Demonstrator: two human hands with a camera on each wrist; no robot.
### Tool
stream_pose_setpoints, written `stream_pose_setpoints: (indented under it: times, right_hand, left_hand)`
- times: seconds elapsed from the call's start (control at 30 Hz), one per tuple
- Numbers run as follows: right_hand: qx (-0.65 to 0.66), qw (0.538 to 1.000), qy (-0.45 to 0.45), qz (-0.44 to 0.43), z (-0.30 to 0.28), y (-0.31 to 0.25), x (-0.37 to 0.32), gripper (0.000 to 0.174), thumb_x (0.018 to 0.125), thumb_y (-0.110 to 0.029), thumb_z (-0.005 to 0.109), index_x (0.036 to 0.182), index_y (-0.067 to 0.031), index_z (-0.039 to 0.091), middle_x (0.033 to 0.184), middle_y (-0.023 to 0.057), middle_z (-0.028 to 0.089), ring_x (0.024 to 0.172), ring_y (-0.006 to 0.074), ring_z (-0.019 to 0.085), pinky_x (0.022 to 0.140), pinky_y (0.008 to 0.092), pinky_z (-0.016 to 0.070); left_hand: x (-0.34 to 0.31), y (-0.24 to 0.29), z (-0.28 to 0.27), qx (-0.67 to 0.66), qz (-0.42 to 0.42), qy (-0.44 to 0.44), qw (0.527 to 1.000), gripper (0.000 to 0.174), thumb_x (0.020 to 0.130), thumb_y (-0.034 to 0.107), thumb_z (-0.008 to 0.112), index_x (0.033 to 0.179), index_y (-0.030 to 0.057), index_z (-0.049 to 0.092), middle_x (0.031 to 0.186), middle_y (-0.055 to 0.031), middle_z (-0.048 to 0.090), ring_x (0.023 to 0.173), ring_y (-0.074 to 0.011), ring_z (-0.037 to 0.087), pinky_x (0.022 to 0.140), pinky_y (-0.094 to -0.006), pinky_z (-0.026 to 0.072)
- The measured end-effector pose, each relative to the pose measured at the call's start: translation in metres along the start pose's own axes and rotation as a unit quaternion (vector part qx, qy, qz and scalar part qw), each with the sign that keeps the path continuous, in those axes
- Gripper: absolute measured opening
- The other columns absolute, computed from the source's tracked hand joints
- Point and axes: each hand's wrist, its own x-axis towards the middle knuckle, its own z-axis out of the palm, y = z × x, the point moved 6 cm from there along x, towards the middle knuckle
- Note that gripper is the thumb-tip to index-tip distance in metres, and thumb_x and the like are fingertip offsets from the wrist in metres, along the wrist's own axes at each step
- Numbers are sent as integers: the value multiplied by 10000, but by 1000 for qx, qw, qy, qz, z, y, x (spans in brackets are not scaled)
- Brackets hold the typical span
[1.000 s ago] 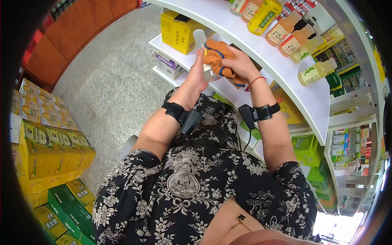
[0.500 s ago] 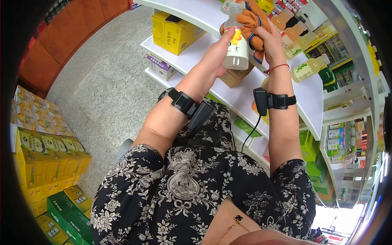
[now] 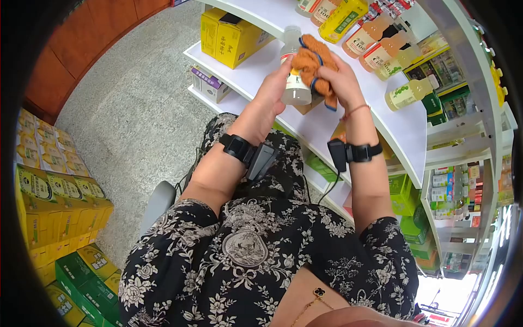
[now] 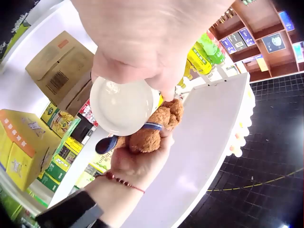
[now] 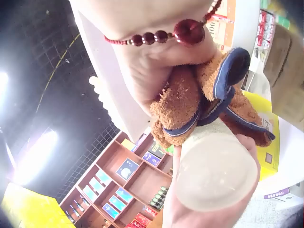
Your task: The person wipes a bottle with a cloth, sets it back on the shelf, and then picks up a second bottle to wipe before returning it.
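Lowered since a moment ago, the bottle (image 3: 297, 92) hangs just near of the shelf (image 3: 239, 66), my left hand (image 3: 271, 90) wrapped round its smooth, stiff, likely slippery lower body, my right hand (image 3: 344, 82) clutching the soft cloth (image 3: 308, 62) against its top.

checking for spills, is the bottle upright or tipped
Roughly upright: left hand grips the bottle, its round base faces down toward both wrist cameras.

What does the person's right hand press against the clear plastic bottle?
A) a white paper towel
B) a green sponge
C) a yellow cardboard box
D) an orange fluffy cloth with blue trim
D: the right hand grips an orange fluffy cloth with blue trim against the clear plastic bottle that the left hand holds.
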Motion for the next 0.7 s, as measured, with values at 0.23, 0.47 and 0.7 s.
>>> stream_pose_setpoints:
  times: [0.23, 0.47, 0.7]
  right_hand:
    - [76, 996, 26, 23, 22, -8, 20, 459, 786, -63, 598, 1234, 26, 546, 1045, 80, 639, 890, 133, 619, 773, 256, 509]
    - [74, 995, -40, 48, 55, 13, -22, 541, 736, -24, 626, 1267, 27, 532, 1059, 70, 640, 937, 132, 612, 830, 270, 498]
    - [12, 998, 38, 51, 32, 21, -5, 611, 731, -41, 637, 1318, 30, 483, 1081, 88, 635, 928, 137, 612, 813, 270, 504]
  left_hand:
    - [-11, 2, -15, 10, -3, 44, 999, 493, 949, 463, 503, 1217, 49, 520, 1052, -101, 649, 907, -221, 666, 746, -370, 553]
    - [-9, 32, -46, -19, 80, 67, 994, 464, 985, 413, 440, 1229, 24, 510, 1100, -124, 635, 927, -242, 666, 754, -374, 560]
    - [-4, 17, -39, 9, -1, 12, 1000, 423, 983, 380, 442, 1282, 85, 488, 1134, -89, 632, 997, -213, 646, 824, -387, 544]
